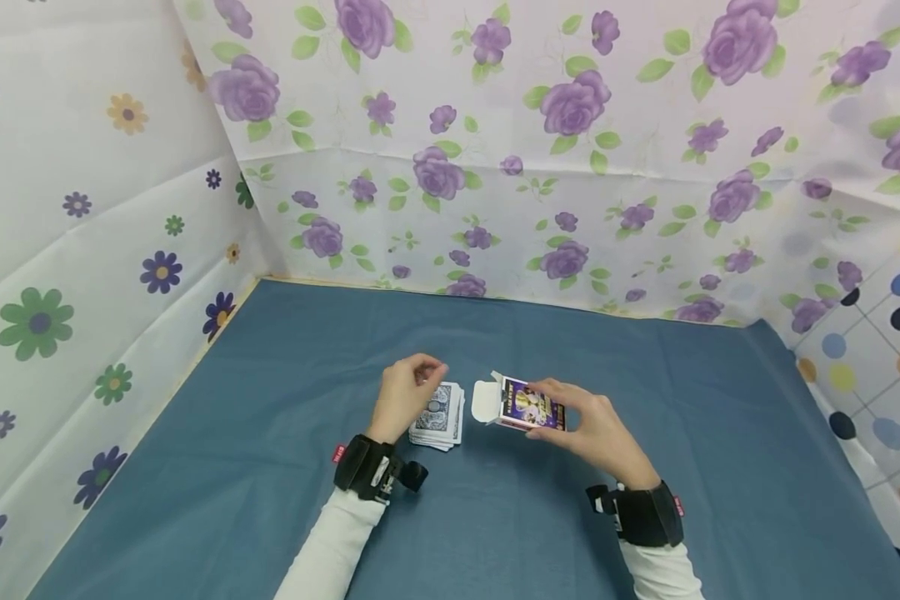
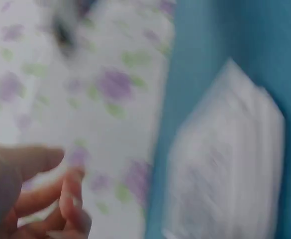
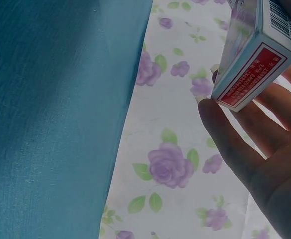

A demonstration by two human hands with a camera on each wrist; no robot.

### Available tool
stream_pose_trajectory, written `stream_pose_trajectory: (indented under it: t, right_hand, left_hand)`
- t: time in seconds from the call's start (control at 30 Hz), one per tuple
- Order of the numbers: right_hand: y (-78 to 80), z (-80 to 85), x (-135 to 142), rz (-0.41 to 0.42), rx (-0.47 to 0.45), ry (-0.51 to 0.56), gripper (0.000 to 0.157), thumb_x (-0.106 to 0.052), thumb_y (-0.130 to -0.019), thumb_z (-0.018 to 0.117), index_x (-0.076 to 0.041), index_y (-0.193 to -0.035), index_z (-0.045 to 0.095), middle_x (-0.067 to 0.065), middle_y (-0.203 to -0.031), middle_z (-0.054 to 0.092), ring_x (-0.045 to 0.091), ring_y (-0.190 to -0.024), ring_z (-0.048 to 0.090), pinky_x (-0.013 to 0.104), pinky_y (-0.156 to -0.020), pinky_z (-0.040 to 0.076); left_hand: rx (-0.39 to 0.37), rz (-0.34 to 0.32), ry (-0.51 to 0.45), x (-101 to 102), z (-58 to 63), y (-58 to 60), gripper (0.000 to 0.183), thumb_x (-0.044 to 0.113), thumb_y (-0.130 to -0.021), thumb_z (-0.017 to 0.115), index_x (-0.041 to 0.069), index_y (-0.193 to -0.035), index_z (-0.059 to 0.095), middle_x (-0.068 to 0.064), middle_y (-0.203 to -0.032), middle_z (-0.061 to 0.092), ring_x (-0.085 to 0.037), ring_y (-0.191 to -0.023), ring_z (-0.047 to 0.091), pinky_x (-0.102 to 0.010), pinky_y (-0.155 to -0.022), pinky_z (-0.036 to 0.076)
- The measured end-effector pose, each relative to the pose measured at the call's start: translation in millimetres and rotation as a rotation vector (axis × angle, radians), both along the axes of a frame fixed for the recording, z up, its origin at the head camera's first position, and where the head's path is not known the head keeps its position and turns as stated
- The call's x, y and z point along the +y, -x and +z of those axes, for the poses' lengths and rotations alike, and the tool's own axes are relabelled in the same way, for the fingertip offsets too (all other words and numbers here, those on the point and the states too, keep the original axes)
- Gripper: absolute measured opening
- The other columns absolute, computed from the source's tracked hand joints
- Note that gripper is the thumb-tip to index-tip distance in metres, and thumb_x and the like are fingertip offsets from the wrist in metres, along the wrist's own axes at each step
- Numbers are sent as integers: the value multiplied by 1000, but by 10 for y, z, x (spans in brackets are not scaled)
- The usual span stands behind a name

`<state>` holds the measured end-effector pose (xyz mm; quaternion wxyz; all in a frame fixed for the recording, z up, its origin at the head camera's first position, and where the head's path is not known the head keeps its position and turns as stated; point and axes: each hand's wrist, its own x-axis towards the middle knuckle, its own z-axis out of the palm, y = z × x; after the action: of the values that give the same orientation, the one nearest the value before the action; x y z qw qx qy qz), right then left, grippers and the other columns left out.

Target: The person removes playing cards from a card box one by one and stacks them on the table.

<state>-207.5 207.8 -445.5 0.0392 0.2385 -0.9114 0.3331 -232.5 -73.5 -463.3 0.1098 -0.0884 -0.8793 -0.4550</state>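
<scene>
A purple card box (image 1: 521, 404) is gripped between the thumb and fingers of my right hand (image 1: 596, 427), above the cloth. Its white flap (image 1: 485, 402) hangs open toward the left. The right wrist view shows the box's red-and-white end panel (image 3: 252, 75) and a barcode. A stack of patterned playing cards (image 1: 437, 412) lies on the cloth, its edges uneven. My left hand (image 1: 405, 396) hovers at the stack's upper left, fingers loosely bent and nothing visible between them. In the left wrist view, the stack (image 2: 225, 169) is blurred and stands apart from the fingertips.
A blue cloth (image 1: 495, 517) covers the table. White floral sheets (image 1: 450, 225) rise behind it and a flowered sheet (image 1: 82, 333) borders the left. On the right hangs a dotted sheet (image 1: 881, 392). Black camera straps (image 1: 648, 515) circle both wrists.
</scene>
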Motion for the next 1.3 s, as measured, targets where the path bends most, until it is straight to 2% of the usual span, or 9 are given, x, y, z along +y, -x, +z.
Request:
stream_pose_trajectory:
  t: [0.13,0.2,0.37,0.53,0.7,0.97,1.13,1.23,1.3]
  right_hand:
    - [-9,21,-7,7,18,-3,61,-34,-76,82,-20,-132,61,13,-134,60,34,-125,56,49,-90,52]
    - [-18,33,-12,14,28,-1,61,-32,-76,83,-20,-132,61,13,-134,60,34,-125,56,48,-88,53]
    - [-46,52,-19,22,45,-6,63,-28,-75,84,-19,-132,61,15,-134,59,36,-123,57,48,-86,53]
    - [-70,78,-22,31,47,-6,64,-26,-74,84,-19,-133,60,15,-134,60,36,-123,57,48,-88,53]
    - [-73,99,-22,44,59,-1,65,-25,-74,84,-17,-134,60,16,-134,59,36,-124,56,48,-89,53]
    - [-68,97,-9,40,54,-4,65,-26,-75,84,-17,-134,59,17,-135,59,37,-122,57,46,-86,53]
    - [-53,96,1,22,30,1,66,-27,-76,83,-16,-135,58,18,-136,57,37,-123,57,47,-86,53]
    - [-46,94,10,11,10,2,65,-27,-76,83,-17,-135,58,16,-137,57,37,-124,56,49,-88,52]
    - [-44,87,16,8,6,1,65,-27,-77,83,-18,-135,58,15,-137,57,36,-124,56,48,-89,52]
  left_hand:
    - [-16,-207,-11,188,223,-133,12,21,-93,65,11,-94,72,-1,-78,66,-11,-64,52,-24,-61,43]
    - [-39,-259,25,279,258,-199,11,22,-92,67,12,-88,70,1,-75,63,-9,-61,49,-22,-57,39]
    - [-79,-224,115,434,221,-297,18,21,-89,70,13,-75,63,3,-63,53,-6,-52,43,-19,-50,32]
    - [-92,-197,125,494,181,-320,22,17,-87,71,11,-68,61,4,-57,47,-5,-48,40,-18,-49,29]
    - [-139,-236,41,472,170,-289,20,14,-87,70,8,-69,63,2,-57,50,-5,-48,40,-19,-48,30]
    - [-305,-299,-146,350,184,-217,23,22,-91,69,4,-76,66,-2,-63,52,-11,-53,41,-23,-53,33]
    - [-355,-324,-177,222,241,-175,26,22,-94,65,2,-77,64,1,-62,43,-12,-55,35,-25,-56,29]
    - [-369,-351,-184,114,268,-143,30,21,-96,61,4,-72,55,1,-61,37,-14,-56,33,-26,-59,29]
    - [-381,-376,-196,40,283,-121,30,20,-97,59,5,-73,51,-2,-63,39,-21,-59,41,-28,-62,33]
